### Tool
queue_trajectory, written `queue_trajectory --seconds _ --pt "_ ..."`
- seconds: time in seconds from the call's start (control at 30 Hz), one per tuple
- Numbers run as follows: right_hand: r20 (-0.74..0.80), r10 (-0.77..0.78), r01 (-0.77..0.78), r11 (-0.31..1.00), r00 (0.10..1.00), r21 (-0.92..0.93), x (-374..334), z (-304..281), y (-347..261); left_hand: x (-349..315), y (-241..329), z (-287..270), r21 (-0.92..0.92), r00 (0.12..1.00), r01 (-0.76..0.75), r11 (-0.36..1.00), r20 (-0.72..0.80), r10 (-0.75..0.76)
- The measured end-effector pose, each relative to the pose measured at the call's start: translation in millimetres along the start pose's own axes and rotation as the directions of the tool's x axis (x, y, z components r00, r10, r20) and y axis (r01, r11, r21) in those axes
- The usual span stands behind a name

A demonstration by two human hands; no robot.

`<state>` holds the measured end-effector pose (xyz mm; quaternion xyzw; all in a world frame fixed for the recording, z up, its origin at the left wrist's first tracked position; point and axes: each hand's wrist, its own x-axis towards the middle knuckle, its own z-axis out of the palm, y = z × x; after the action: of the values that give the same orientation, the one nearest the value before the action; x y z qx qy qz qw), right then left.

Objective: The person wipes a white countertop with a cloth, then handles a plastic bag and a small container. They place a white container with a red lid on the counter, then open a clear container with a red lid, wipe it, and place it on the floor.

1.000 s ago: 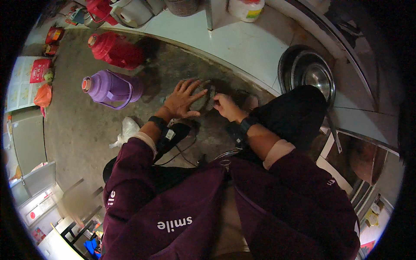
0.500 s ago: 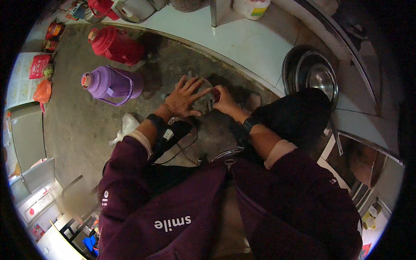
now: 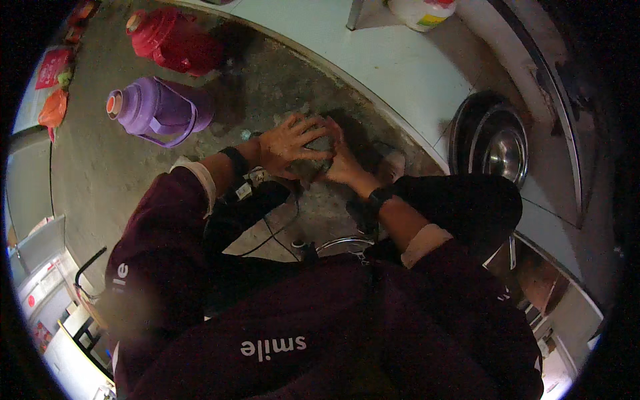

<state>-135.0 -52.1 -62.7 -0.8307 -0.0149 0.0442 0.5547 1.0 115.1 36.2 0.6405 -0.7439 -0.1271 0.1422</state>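
Low over the concrete floor, my two hands meet around a dull grey, roundish thing (image 3: 321, 145) whose kind I cannot make out. My left hand (image 3: 285, 145) lies on its left side, fingers bent over it and slightly apart. From the right, my right hand (image 3: 344, 162) curls against it, with fingertips close to those of the left. Much of the thing is hidden by the fingers. Beyond my left hand stands a purple thermos flask (image 3: 143, 110) with a handle, and farther off a red thermos flask (image 3: 170, 41).
Metal basins (image 3: 500, 150) lean at the right by a pale tiled ledge (image 3: 407, 80), which carries a white container (image 3: 423, 12). Dark cables (image 3: 272, 230) run over the floor between my legs. An orange bag (image 3: 53, 108) is at the far left.
My hands have come together around the grey thing; the left, spread flat before, is now bent. A dark red thing in my right fingers no longer shows. The view has shifted.
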Motion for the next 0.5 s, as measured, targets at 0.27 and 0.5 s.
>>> queue_trajectory --seconds 0.27,0.5 --pt "-0.042 -0.102 0.105 0.991 0.994 0.087 -1 0 -7 -5 3 15 -0.024 0.991 0.076 0.997 -0.107 -0.078" --pt "-0.223 -0.197 0.232 0.962 0.955 0.145 0 12 -5 -8 5 22 -0.040 0.986 0.139 0.989 -0.083 -0.142"
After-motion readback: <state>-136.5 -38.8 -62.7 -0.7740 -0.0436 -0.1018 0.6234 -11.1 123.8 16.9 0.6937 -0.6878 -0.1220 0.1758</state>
